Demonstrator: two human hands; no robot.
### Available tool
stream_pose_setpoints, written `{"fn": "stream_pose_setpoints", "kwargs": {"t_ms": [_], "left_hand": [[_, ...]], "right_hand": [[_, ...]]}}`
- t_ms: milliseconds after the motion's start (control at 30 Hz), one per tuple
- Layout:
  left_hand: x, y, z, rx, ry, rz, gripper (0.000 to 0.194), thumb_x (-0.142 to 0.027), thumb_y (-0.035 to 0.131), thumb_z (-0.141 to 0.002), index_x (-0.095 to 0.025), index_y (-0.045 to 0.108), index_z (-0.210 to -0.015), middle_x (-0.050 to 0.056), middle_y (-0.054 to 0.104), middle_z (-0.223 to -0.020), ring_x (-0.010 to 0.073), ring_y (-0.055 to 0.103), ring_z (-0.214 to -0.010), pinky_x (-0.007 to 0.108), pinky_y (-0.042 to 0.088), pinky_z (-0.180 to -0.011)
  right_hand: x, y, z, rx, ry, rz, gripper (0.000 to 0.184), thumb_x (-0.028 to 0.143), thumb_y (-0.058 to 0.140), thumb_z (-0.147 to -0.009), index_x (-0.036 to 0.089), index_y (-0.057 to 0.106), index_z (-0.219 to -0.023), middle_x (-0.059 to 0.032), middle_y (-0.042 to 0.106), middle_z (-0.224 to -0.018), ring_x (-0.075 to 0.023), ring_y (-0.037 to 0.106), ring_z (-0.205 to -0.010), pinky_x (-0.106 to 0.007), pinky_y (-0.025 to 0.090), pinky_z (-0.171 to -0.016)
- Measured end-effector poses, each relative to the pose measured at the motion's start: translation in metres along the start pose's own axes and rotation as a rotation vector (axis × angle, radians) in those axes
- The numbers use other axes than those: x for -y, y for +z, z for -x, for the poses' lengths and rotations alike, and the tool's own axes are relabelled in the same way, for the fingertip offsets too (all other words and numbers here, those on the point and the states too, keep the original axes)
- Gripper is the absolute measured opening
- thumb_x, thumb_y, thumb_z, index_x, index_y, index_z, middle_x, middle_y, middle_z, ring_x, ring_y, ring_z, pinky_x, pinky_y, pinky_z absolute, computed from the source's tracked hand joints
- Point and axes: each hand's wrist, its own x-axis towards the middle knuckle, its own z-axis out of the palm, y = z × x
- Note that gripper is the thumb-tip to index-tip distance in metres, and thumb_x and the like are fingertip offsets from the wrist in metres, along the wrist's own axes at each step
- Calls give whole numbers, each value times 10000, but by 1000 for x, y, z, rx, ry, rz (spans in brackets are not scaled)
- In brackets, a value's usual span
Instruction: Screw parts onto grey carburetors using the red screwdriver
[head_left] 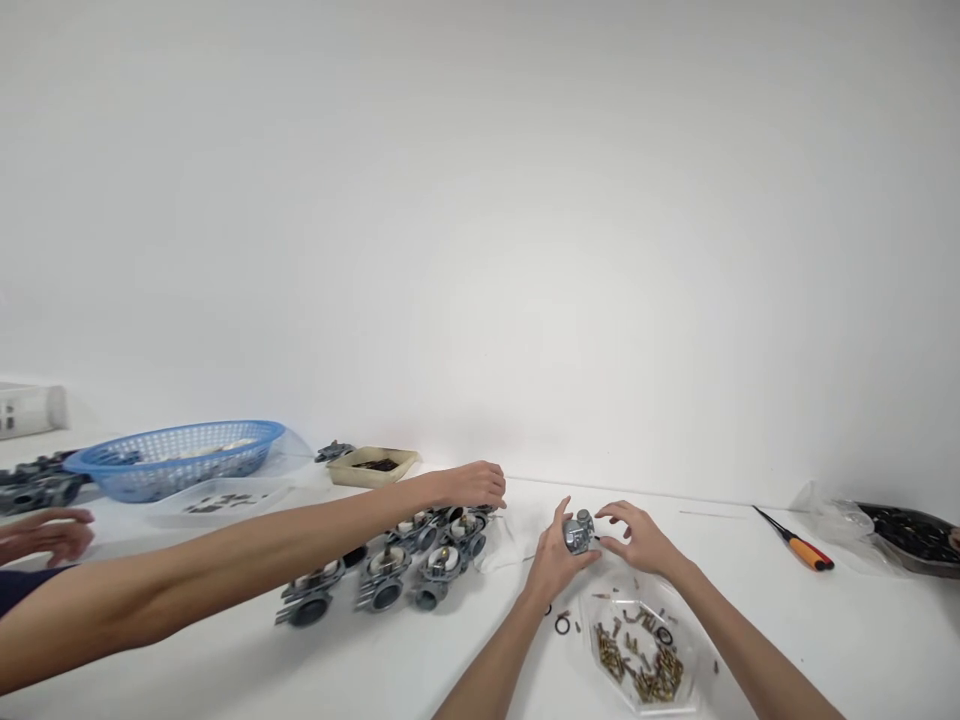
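Note:
Both my hands hold a small grey metal carburetor body (579, 531) just above the white table. My left hand (553, 562) cups it from the left and below, fingers curled round it. My right hand (636, 540) pinches it from the right with its fingertips. Below my hands lies a clear hexagonal tray (679, 640) with several small brass parts in it. A few black O-rings (562, 624) lie on the table beside the tray.
A co-worker's arm reaches in from the left, its hand (471, 485) over rows of grey carburetors (390, 575); another hand (46, 533) rests far left. There is also a blue basket (180, 455), a beige tray (373, 466), an orange-handled screwdriver (799, 543) and a dark dish (911, 535).

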Motion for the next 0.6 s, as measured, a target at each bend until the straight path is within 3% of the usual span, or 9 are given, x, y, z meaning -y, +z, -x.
{"fn": "stream_pose_setpoints", "kwargs": {"t_ms": [133,233,300,433,600], "left_hand": [[-4,4,0,36,11,35,1095,-269,800,-638,-198,207,-1555,177,508,-1450,341,460,-1356,438,343,-1114],[-6,6,-1,45,-49,78,1200,-219,831,-581,-190,151,-1570,210,421,-1519,374,413,-1391,443,350,-1110],[-8,5,-1,40,-66,79,1235,-204,830,-577,-177,109,-1579,224,420,-1514,388,424,-1377,454,355,-1102],[-13,4,-1,31,-18,84,1258,-181,802,-608,-223,13,-1588,158,592,-1347,347,546,-1246,453,400,-1052],[-11,6,-3,79,1,123,1230,-145,814,-572,-230,119,-1584,160,548,-1392,359,483,-1313,445,384,-1068]], "right_hand": [[18,1,-30,193,-107,53,715,226,698,-752,256,493,-1436,-120,495,-1455,-268,548,-1213,-371,514,-916],[23,-1,-45,335,-84,23,789,230,728,-723,267,462,-1465,-90,607,-1349,-234,632,-1043,-380,502,-934],[28,-1,-49,367,-62,45,767,252,751,-701,251,508,-1428,-75,673,-1241,-229,650,-977,-364,505,-908],[38,-1,-50,340,-53,230,538,283,789,-657,211,679,-1178,-65,721,-1082,-238,650,-954,-325,492,-854],[36,-4,-53,293,21,351,379,358,825,-620,175,704,-929,-77,718,-957,-238,633,-880,-299,471,-734]]}}
